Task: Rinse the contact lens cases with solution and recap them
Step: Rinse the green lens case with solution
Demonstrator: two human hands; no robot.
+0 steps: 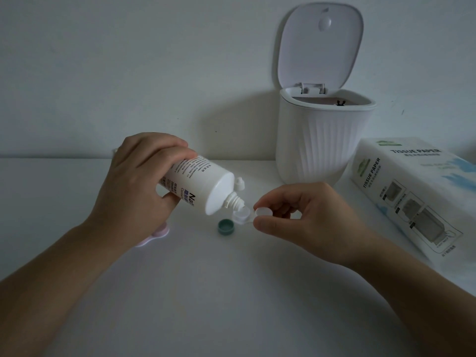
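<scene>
Right now the rinsing step looks under way. A white counter (231,292) fills the lower frame. At the upper right stands a white bin (323,140) with its lid up, and a tissue box (412,191) lies at the right edge. Left of the middle, the left hand (139,186) grips the solution bottle (203,181), tipped so its tip hangs just over the open cup of the clear lens case (242,215). The right hand (304,217) pinches that case by its capped side. A green cap (226,227) lies on the counter just below. A pink case (157,234) peeks out under the left hand. Next, a gentle squeeze seems needed, then the green cap goes back on.
</scene>
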